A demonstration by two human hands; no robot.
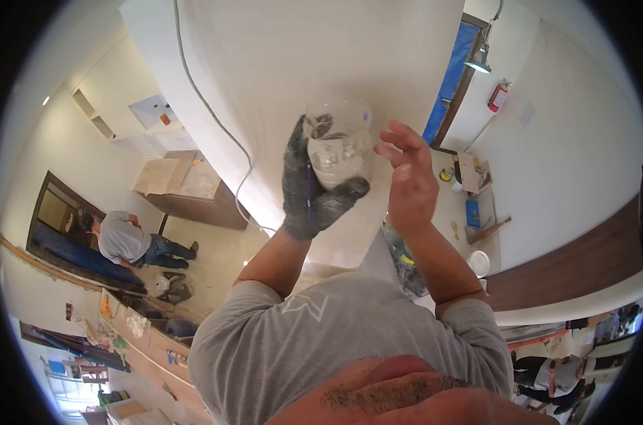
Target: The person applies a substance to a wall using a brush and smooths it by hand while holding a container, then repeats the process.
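A clear plastic container (339, 152) with whitish, cloudy contents and a label is held up in front of a pale wall panel (279, 42). My left hand (311, 180), in a dark, dusty glove, is wrapped round its left side and lower part. To the right of the container is my bare right hand (410, 177), raised with its fingers apart and slightly curled, holding nothing. A gap shows between those fingers and the container.
A grey cable (226, 131) hangs down the panel's left side. One person (127, 241) stands at far left near a wooden cabinet (187, 188); others (559, 375) are at lower right. A fire extinguisher (499, 95), a white bucket (479, 263) and tools lie right.
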